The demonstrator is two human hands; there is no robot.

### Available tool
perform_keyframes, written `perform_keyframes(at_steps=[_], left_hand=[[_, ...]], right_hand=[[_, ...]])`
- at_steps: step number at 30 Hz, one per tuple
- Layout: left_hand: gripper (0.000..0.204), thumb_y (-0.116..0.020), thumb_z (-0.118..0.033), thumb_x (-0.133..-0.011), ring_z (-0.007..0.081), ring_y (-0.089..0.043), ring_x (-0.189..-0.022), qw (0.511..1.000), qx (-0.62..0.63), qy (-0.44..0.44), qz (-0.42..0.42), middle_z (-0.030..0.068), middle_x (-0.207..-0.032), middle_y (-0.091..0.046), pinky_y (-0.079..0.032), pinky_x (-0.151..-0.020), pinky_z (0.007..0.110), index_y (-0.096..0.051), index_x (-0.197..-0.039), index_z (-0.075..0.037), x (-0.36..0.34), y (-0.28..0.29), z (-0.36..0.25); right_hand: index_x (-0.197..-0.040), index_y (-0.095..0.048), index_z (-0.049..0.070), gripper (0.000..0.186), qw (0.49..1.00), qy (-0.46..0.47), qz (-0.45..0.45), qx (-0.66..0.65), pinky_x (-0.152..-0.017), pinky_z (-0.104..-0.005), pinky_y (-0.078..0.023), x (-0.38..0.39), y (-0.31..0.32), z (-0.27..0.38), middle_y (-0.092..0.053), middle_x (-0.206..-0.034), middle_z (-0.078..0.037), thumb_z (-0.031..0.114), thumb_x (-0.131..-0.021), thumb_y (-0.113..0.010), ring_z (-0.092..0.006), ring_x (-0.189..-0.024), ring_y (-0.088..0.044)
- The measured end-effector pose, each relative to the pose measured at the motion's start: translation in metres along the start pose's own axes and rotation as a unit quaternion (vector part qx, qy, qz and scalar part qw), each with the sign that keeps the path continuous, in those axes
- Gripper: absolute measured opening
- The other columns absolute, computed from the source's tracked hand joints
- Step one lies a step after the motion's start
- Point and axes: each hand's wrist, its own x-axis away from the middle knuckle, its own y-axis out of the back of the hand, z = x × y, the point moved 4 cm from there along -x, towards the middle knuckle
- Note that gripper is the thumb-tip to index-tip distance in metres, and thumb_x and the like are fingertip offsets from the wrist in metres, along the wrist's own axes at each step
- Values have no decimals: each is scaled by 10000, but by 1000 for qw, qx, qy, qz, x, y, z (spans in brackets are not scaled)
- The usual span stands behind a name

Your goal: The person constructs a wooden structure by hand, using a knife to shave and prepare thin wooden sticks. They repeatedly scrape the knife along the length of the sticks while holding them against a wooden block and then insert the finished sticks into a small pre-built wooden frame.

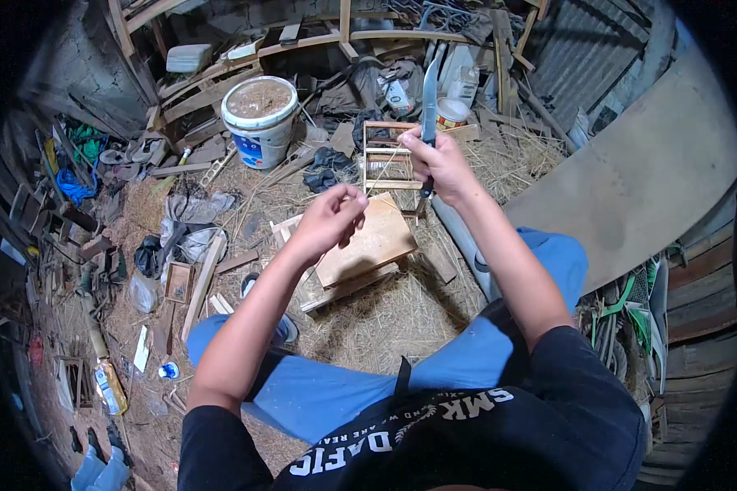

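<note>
My right hand point(438, 164) is closed round the black handle point(426, 187) of a knife, its long steel blade point(430, 94) pointing up. My left hand point(332, 221) is lower and to the left, its fingers curled with thumb near forefinger; whatever they may hold is too small to make out. Below both hands sits a plywood board point(377, 241) on pale wooden pieces point(319, 299), partly shaded and covered by my left hand. Behind it stands a slatted wooden frame point(385, 151), partly hidden by my right hand.
My legs point(311, 380) are bent around the board on straw-strewn ground point(377, 327). A white bucket point(254, 147) stands back left. A large sheet panel point(622, 180) leans at the right. Scrap wood point(205, 278), bags point(196, 229) and an open wooden box point(178, 284) lie at the left.
</note>
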Motion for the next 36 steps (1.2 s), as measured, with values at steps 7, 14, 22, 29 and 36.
perform_keyframes(at_steps=[7,14,22,29,36], left_hand=[[157,-631,-194,-1000,42,-512,-636,988,43,-141,-40,-27,-750,-565,-419,-573,209,-588,-992,-43,-34,-24,-31],[130,-611,-142,-1005,41,-507,-685,974,21,-214,-68,-32,-753,-550,-417,-632,212,-575,-937,-37,-46,-19,-24],[137,-609,-147,-1006,41,-522,-686,976,2,-212,-55,-24,-756,-565,-427,-631,214,-577,-933,-36,-51,-22,-34],[119,-589,-190,-1023,15,-447,-545,984,4,-176,-31,-33,-729,-566,-324,-468,194,-573,-1007,-73,-40,-26,-42],[102,-554,-203,-1038,21,-354,-489,984,68,-148,-66,-69,-687,-477,-251,-427,207,-556,-1016,-104,-41,-28,-53]], right_hand=[[-1000,-608,88,170,991,1,22,132,-461,-220,-302,19,-11,23,-461,-645,90,222,-955,-702,-28,-493,-387],[-984,-648,88,167,986,41,-55,152,-433,-222,-259,10,9,52,-480,-618,98,238,-946,-712,-16,-474,-370],[-1000,-641,90,164,991,9,-8,131,-455,-215,-295,13,-2,35,-481,-658,98,240,-961,-693,-20,-485,-385],[-1031,-646,75,186,988,23,11,155,-457,-218,-296,19,-8,39,-504,-656,105,233,-952,-705,-6,-510,-402],[-1118,-569,44,252,968,134,29,213,-697,-258,-443,22,-9,61,-609,-907,9,275,-1018,-584,-60,-812,-523]])
